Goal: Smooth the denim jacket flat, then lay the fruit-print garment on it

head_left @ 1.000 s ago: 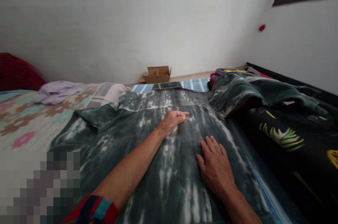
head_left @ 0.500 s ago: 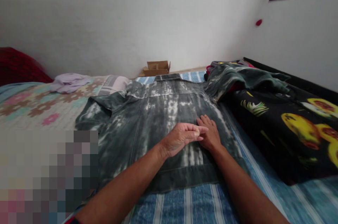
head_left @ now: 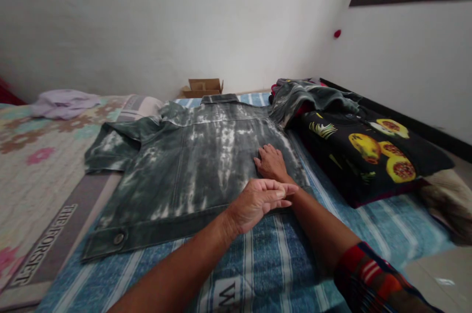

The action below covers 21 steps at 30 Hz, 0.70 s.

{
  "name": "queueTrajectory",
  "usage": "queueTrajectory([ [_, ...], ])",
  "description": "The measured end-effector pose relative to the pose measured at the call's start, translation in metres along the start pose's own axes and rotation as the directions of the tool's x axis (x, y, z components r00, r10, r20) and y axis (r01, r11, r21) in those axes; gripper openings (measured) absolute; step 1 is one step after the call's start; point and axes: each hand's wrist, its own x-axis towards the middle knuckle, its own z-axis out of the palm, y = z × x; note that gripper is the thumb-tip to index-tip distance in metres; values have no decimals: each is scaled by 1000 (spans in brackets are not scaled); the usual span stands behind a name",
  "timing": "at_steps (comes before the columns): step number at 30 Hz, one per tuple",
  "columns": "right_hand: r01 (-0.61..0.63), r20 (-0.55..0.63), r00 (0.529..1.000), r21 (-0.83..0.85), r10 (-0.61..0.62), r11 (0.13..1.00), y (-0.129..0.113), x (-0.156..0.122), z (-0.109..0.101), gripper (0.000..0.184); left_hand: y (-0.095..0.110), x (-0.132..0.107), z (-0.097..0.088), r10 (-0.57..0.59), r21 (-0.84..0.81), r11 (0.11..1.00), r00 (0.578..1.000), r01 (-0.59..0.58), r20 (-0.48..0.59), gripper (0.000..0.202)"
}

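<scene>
A green-grey denim jacket (head_left: 158,170) with white tie-dye streaks lies spread back side up, its collar away from me. My right hand (head_left: 272,161) rests on the right part of its back, fingers spread and lightly bent. Nearer to me, my left hand (head_left: 260,202) hovers above the lower hem, in front of my right forearm. Its thumb presses against the fingers in a pinch; whatever may be between the tips is too small to make out. The left sleeve (head_left: 110,146) lies bent out to the side. The right sleeve (head_left: 313,99) drapes over a pile of clothes.
On the right, black folded clothing with a papaya print (head_left: 368,151) forms part of the pile. Beneath the jacket is a blue striped sheet (head_left: 258,264). A flowered quilt (head_left: 37,180) with a lilac cloth (head_left: 64,103) lies left. A cardboard box (head_left: 204,88) stands by the wall.
The view has turned right and backed off, showing more of the hem and its button. My right hand has slid away from my left hand, up the jacket; the left keeps its pinch.
</scene>
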Motion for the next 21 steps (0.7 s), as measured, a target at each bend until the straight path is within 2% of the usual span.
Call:
queueTrajectory([
  [6,6,5,1000,33,-6,999,5,3,1,30,-10,-1,14,-24,14,1000,1000,24,7,15],
  [14,71,3,997,79,-72,994,10,1,-6,30,-16,2,25,-14,119,993,998,7,64,12],
  [18,91,10,996,114,-93,989,12,1,-8,30,-15,2,28,12,290,956,995,-40,96,10],
  [21,100,23,994,143,-104,985,13,2,-7,29,-22,-2,34,10,506,859,990,-81,141,10],
])
